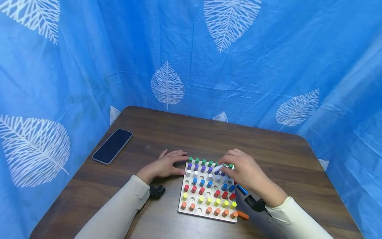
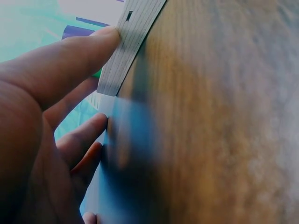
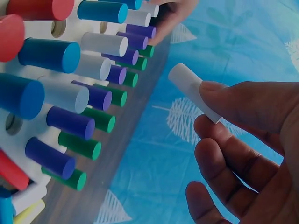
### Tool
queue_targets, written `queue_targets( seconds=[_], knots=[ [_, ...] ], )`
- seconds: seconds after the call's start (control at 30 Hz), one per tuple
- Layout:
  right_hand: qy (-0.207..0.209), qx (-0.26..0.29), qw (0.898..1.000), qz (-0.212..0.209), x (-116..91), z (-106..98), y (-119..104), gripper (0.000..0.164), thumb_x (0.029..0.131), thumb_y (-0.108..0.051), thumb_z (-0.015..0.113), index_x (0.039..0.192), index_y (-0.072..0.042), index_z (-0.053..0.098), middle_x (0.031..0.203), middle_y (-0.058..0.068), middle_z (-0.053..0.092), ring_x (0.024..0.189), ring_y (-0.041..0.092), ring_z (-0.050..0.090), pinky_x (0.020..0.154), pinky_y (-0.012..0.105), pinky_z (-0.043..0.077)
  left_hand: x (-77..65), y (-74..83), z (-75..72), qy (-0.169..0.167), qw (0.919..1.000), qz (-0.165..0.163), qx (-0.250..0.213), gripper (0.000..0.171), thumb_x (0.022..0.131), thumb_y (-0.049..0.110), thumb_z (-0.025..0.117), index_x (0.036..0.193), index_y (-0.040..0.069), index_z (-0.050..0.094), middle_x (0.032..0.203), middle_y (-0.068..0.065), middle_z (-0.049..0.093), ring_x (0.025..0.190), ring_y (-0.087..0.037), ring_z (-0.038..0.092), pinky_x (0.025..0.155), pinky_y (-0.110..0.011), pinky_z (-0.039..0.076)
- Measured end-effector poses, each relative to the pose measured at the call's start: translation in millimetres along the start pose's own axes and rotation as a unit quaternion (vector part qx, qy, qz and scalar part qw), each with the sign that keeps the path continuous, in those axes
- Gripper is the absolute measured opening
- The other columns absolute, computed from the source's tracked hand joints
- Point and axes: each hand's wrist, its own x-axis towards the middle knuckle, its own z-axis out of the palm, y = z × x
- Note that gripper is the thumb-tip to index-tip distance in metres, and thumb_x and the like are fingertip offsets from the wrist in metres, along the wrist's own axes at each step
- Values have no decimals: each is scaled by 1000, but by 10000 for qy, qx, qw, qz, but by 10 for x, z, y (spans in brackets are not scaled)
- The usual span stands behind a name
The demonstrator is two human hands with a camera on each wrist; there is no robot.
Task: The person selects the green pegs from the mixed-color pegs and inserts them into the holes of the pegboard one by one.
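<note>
A square pegboard (image 1: 203, 215) lies on the table, with rows of green, purple, white, blue, red, yellow and orange pegs standing in it. Several holes are bare, among them ones in the white, blue and red rows. Between thumb and forefinger, my right hand (image 1: 245, 170) pinches a white peg (image 3: 194, 91), held tilted above the back right part of the board. My left hand (image 1: 163, 166) rests at the board's back left corner, its fingers spread. In the left wrist view the left thumb (image 2: 70, 60) presses against the board's side edge (image 2: 126, 51).
Loose pegs lie right of the board, including a blue peg (image 1: 242, 189) and an orange peg (image 1: 243, 215). A phone (image 1: 112, 146) sits at the table's left side. Behind the wooden table (image 1: 179, 129) hangs a blue curtain (image 1: 191, 83) with white leaf prints.
</note>
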Motion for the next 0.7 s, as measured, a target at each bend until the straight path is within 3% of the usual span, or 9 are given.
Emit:
queue_targets(
  seconds=[0.3,0.7],
  knots=[
    [-411,-215,9987,191,172,155,-108,17,91,-25,84,108,-24,81,105,-8,73,99,11,64,84,35,62,-5,-5,26,2,9999,97,73,64,98,49,73,156,30,54,170,3,40,165,-26,23,132,-65,-1],
    [-443,-560,9963,-484,283,359,-161,16,88,-29,87,103,-26,82,100,-11,76,93,8,61,76,29,58,-15,21,-15,-9,10000,2,-22,63,97,48,74,155,30,55,170,5,41,164,-24,24,133,-64,-2]
  ],
)
